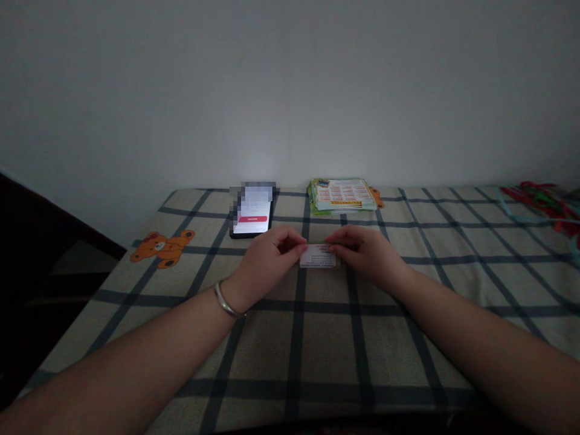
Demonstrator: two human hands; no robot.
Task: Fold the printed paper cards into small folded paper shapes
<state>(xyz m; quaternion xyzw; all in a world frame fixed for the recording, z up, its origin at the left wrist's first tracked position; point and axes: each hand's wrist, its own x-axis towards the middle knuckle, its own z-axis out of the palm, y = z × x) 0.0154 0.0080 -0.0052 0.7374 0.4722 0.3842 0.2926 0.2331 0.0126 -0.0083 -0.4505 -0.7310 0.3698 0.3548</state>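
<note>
Between both hands is a small printed card (pixel 318 257), white with dark text and some red lettering along its upper edge. My left hand (pixel 277 257) pinches the card's upper left corner between thumb and fingers. At the upper right corner my right hand (pixel 366 255) grips it the same way. A bit of green and yellow shows at the card's right side; whether it is one folded sheet or several layers I cannot tell. The card is low over the checked tablecloth (pixel 272 350), and whether it touches the cloth is unclear.
Beyond my left hand lies a phone (pixel 252 219) with a lit screen. A stack of printed leaflets (pixel 343 194) rests near the wall. Flat bear figures (pixel 163 249) decorate the cloth. Tangled red, green and pale blue strips (pixel 544 202) lie at the far right.
</note>
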